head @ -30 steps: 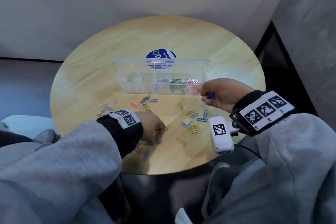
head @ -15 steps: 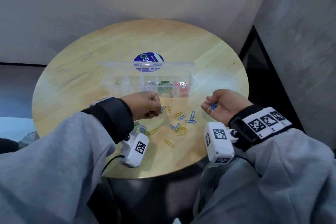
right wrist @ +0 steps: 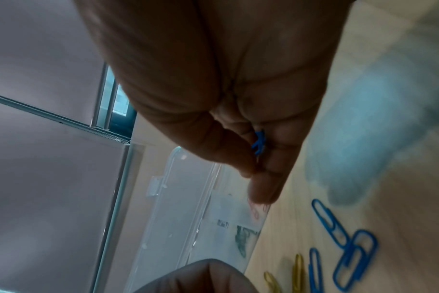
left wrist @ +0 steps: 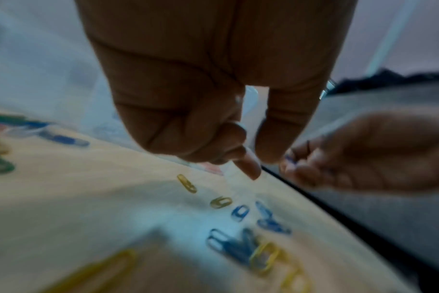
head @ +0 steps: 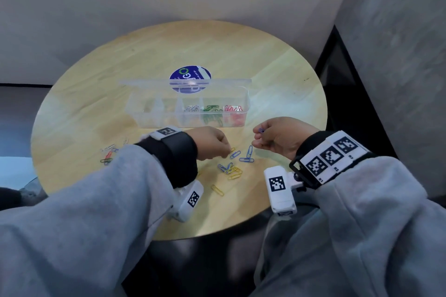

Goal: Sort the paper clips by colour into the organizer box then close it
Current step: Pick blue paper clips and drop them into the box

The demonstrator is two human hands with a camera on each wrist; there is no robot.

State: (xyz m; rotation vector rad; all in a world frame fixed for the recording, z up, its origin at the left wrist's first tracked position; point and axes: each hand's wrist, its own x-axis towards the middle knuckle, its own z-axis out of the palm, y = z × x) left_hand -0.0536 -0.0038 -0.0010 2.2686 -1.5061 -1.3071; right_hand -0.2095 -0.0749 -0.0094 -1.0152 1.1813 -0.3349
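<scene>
Head view: right hand (head: 280, 137) pinches blue clips (head: 261, 130), risk of slipping before organizer box (head: 190, 113) ahead. Left hand (head: 212, 143) curled over loose clips (head: 241, 155); grip unclear.

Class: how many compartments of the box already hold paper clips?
3: silver clips in the middle, green clips beside them, red clips at the right end. Left ones look empty.

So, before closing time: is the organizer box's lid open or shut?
Open: the organizer box has its lid standing behind it, compartments exposed.
</scene>
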